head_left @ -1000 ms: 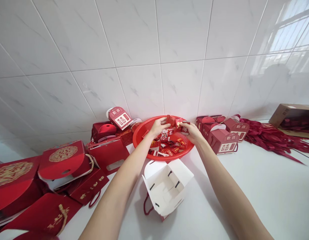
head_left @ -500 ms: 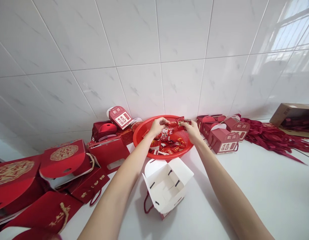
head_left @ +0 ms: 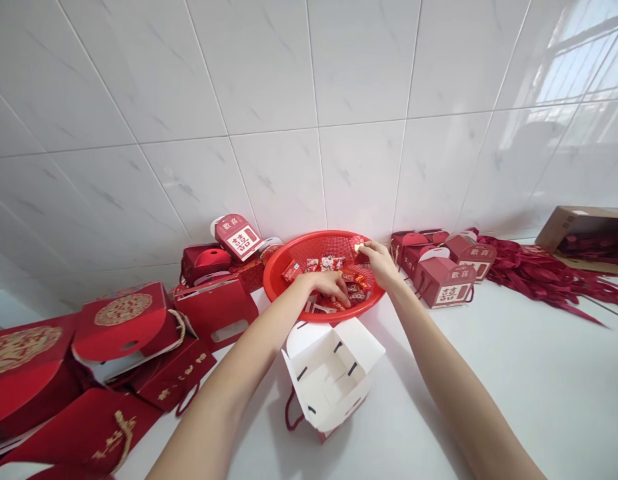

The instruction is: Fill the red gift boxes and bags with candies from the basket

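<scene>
A red plastic basket [head_left: 275, 283] stands against the wall with red-wrapped sweets [head_left: 329, 263] inside. My left hand [head_left: 333, 287] reaches down among the sweets, its fingers bent and partly spread; whether they grip one cannot be made out. Over the basket's right side, my right hand [head_left: 379, 259] pinches red packets [head_left: 357, 247] between thumb and fingers. In front of the basket stands an open box [head_left: 331, 380], white inside, with its flaps up and a dark red cord at its left. Nothing lies inside this box.
Red gift boxes [head_left: 123, 320] with gold patterns crowd the left side. Smaller boxes [head_left: 446, 280] stand right of the basket. Farther right lie dark red ribbons [head_left: 523, 273] beside a cardboard box [head_left: 579, 223]. A tiled wall [head_left: 363, 167] rises behind the white table [head_left: 513, 360].
My left hand has moved down from the basket's upper part into the sweets, away from my right hand. My right hand still holds red packets, slightly farther left in view.
</scene>
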Tool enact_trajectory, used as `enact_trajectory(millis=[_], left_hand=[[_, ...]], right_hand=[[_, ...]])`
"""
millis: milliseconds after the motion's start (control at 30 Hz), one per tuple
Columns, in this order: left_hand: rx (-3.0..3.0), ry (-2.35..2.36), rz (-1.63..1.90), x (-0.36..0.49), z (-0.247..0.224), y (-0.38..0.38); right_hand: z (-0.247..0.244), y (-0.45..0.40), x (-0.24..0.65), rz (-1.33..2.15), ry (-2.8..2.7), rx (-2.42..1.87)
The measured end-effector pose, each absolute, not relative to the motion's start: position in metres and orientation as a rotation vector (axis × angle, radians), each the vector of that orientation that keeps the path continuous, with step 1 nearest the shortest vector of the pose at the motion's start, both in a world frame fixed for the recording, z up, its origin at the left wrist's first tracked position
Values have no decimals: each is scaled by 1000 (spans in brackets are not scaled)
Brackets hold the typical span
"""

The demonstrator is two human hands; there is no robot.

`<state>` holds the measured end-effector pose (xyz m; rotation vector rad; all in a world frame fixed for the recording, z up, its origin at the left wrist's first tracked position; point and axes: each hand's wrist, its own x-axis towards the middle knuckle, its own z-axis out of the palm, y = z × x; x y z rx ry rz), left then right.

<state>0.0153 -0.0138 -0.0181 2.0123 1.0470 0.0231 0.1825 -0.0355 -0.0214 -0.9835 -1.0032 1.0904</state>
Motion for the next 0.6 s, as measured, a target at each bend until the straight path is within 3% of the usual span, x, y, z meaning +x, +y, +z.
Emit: enact_trajectory(millis=[233,433,600], left_hand=[[2153,1107,-166,28,-27,-20],[2313,967,154,34,-24,-26],[2525,858,18,44,-24,-33]], right_hand=[[-20,-38,179,1054,-1015,-995],[-19,-39,179,1025,-1034,-1015],[-20,-39,180,1044,-1047,-1010]])
